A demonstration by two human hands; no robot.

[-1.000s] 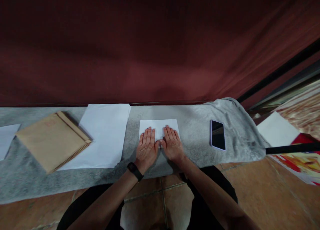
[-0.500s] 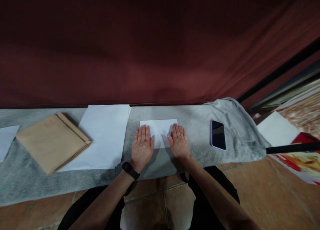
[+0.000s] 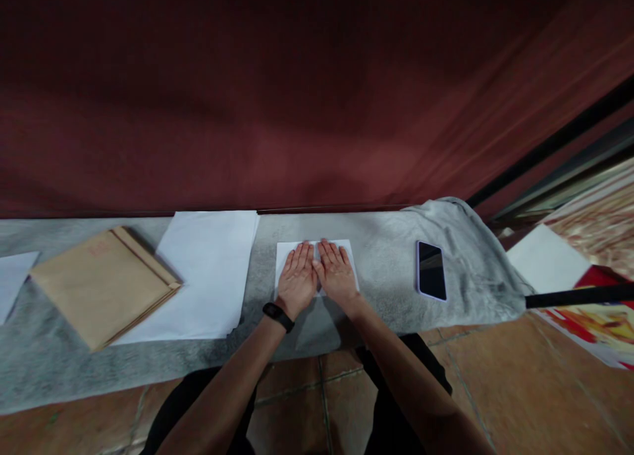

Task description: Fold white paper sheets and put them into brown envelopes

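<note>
A small white sheet of paper (image 3: 282,253) lies on the grey cloth in front of me, mostly covered by both hands. My left hand (image 3: 298,277) rests flat on its left and middle part, fingers stretched away from me, a dark band on the wrist. Beside it, my right hand (image 3: 335,270) lies flat on the right part of the paper, fingers also straight. The two thumbs meet or nearly meet near the paper's middle. Neither hand grips anything.
A stack of larger white paper (image 3: 212,270) lies to the left, partly under brown envelopes (image 3: 104,283). Another white sheet (image 3: 12,280) is at the far left. A phone (image 3: 431,271) rests on the grey cloth (image 3: 386,263) at right. A dark red curtain (image 3: 297,111) hangs behind.
Both hands have slid inward, from the paper's two sides to its middle, and now lie side by side. The paper has stayed about where it was.
</note>
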